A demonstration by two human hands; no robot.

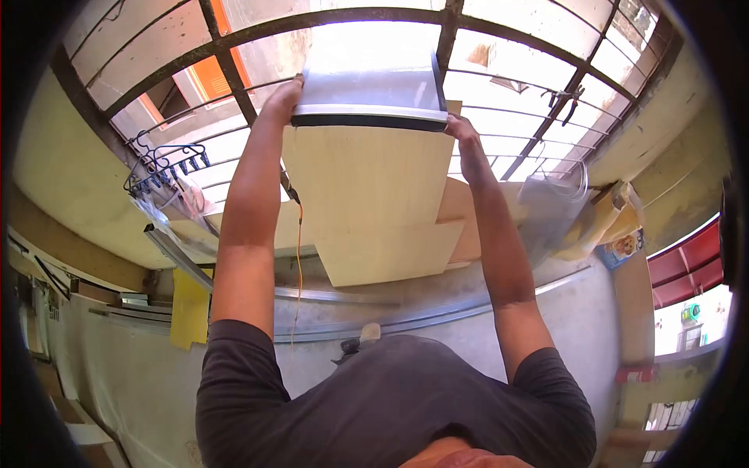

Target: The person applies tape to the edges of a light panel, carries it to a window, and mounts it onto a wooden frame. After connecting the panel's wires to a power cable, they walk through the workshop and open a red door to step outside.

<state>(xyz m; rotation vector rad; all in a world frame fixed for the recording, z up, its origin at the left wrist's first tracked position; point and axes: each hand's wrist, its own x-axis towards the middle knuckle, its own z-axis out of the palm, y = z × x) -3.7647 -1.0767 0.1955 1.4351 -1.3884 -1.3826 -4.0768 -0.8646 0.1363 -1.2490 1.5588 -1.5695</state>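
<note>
Barred window (pixel 449 35) in a bright room, with a framed panel (pixel 367 87) held up before it

Daylight is let in through dark metal bars across the far side. In front of them, at the far centre, the translucent panel is held at the ends of two outstretched arms. Its left edge is gripped by the left hand (pixel 287 98), and its near right corner by the right hand (pixel 460 128); the fingers are partly hidden behind it. Its near edge is formed by a pale strip with a dark band below.

Just below the panel, a tall pale board (pixel 367 171) is seen, its lower part overlapped by a second board (pixel 390 253). To their left, an orange cord (pixel 300 249) is hung down. A blue clip hanger (pixel 164 168) is hung at the window's left, and pliers (pixel 572 108) are hooked on the bars at the right. Clear plastic (pixel 550 204) is placed at the right. Long metal strips (pixel 437 316) are laid across the grey floor (pixel 460 366), and a yellow sheet (pixel 187 308) is seen at the left.
</note>
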